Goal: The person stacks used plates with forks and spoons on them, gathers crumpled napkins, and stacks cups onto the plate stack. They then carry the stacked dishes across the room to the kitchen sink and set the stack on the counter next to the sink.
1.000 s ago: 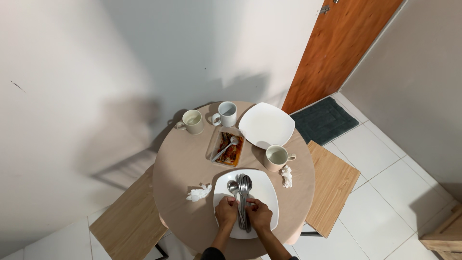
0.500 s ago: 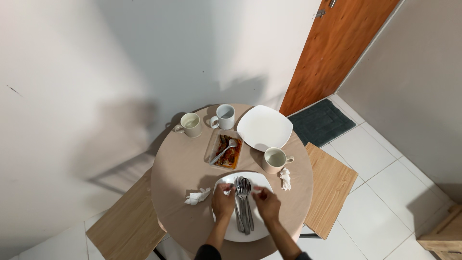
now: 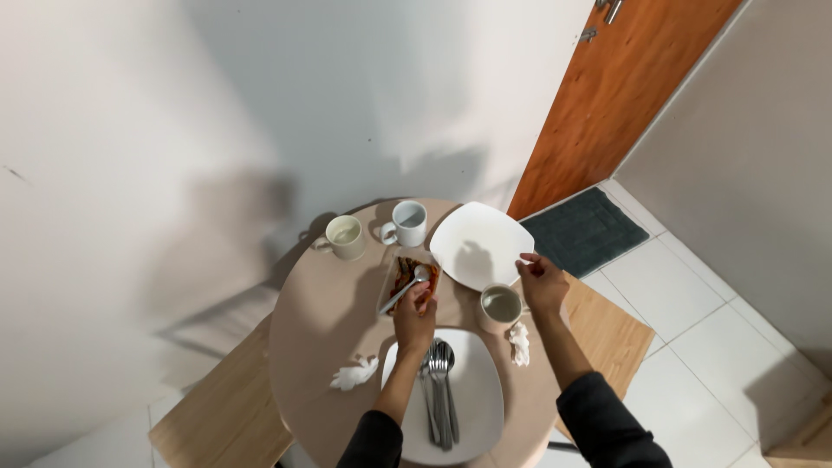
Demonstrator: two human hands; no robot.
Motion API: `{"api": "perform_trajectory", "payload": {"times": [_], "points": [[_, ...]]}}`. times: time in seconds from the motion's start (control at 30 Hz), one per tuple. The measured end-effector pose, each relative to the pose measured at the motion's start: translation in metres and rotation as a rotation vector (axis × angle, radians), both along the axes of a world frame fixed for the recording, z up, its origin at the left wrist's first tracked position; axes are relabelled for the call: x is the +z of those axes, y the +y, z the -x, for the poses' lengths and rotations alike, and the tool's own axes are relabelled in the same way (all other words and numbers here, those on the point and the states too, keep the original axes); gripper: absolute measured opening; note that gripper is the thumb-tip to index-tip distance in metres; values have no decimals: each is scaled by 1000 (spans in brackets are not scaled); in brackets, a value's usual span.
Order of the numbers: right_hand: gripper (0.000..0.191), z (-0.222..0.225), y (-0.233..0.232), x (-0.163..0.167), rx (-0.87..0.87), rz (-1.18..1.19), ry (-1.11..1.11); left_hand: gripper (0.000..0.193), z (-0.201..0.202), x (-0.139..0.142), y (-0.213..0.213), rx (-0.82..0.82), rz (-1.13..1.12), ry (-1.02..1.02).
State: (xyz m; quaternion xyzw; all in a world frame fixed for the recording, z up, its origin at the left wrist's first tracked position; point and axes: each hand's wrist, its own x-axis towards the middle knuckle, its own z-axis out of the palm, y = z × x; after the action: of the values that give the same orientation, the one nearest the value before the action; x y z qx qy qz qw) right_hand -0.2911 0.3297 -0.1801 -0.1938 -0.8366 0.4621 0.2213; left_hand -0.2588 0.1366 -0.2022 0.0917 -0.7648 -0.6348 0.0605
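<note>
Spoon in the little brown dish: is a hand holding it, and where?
The left hand seems to grip the spoon at its bowl end, over the brown dish; the handle sticks out free. The right hand looks empty.

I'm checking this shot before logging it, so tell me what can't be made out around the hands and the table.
Head view only:
- Left hand at the small tray: whether its fingers grip the spoon is too small to tell.
- Right hand: its own fingers hide whether it pinches the far plate.
- Near plate: cut off by the bottom edge.
- Cutlery on it: pieces overlap, count unclear.
</note>
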Motion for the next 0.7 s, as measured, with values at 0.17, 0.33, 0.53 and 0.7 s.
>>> {"api": "perform_trajectory", "payload": {"times": [0.17,0.33,0.53,0.7], "points": [[29,42,23,-17,27,111,-238,31,33,-2,25,-90,-15,-143],[52,72,31,-38,-40,20,-377,33,60,-5,43,-160,-157,-155],[41,85,33,-48,-11,460,-649,35,77,-17,51,-200,-172,-280],[26,93,31,-49,10,582,-716,35,85,-19,48,-190,-180,-274]]}}
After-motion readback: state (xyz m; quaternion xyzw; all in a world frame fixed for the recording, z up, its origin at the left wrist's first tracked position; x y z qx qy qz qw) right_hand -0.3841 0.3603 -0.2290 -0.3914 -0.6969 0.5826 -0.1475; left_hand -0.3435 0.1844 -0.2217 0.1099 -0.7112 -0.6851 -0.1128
